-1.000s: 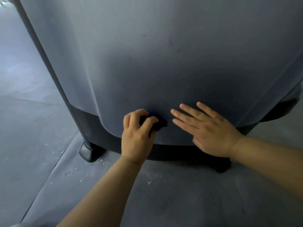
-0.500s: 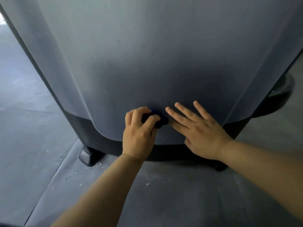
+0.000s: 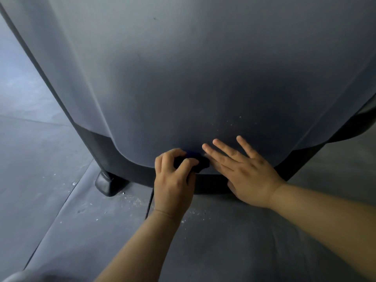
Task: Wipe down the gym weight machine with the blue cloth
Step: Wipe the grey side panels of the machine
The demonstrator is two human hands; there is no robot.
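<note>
Down at the foot of the machine, the person's left hand (image 3: 173, 180) has its grip clamped on a small, bunched dark-blue cloth (image 3: 200, 162), fingers curled over the top and thumb tucked in from below. The cloth sits pressed against the very bottom edge of the broad, smooth grey plastic panel (image 3: 203, 78) of the weight machine, right where the grey meets the curved black base band (image 3: 130, 165).

The right hand (image 3: 248, 174) lies flat on the same panel just beside the cloth. Its fingers are straight and spread apart, holding nothing, with the nearest fingertips touching or almost touching the cloth's right edge; I cannot tell which.

A few pale specks dot the panel above the right hand. To the left, a black rubber foot (image 3: 107, 185) stands on the dark grey floor mat (image 3: 223, 251), and a scatter of white crumbs (image 3: 132, 198) lies on the mat near the foot and by the left wrist.
</note>
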